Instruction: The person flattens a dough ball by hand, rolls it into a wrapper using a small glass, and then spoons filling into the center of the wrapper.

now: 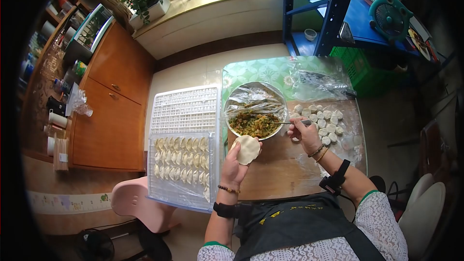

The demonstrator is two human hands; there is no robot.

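Observation:
My left hand [235, 164] holds a round, flat dumpling wrapper [248, 149] open on its fingers, just below the filling bowl. My right hand [304, 133] grips a spoon [290, 123] whose tip reaches into the metal bowl [232, 97] of chopped green filling [253, 123]; cling film covers the bowl's far half. Small dough pieces [325, 122] lie on the wooden table to the right of my right hand. Rows of folded dumplings [181, 159] sit on a white grid tray to the left.
A second white grid tray [185, 108] lies behind the dumplings. A clear plastic bag [316, 83] rests at the table's far end. A pink stool [137, 203] stands at lower left, wooden cabinets [113, 111] on the left, blue shelving [333, 14] beyond.

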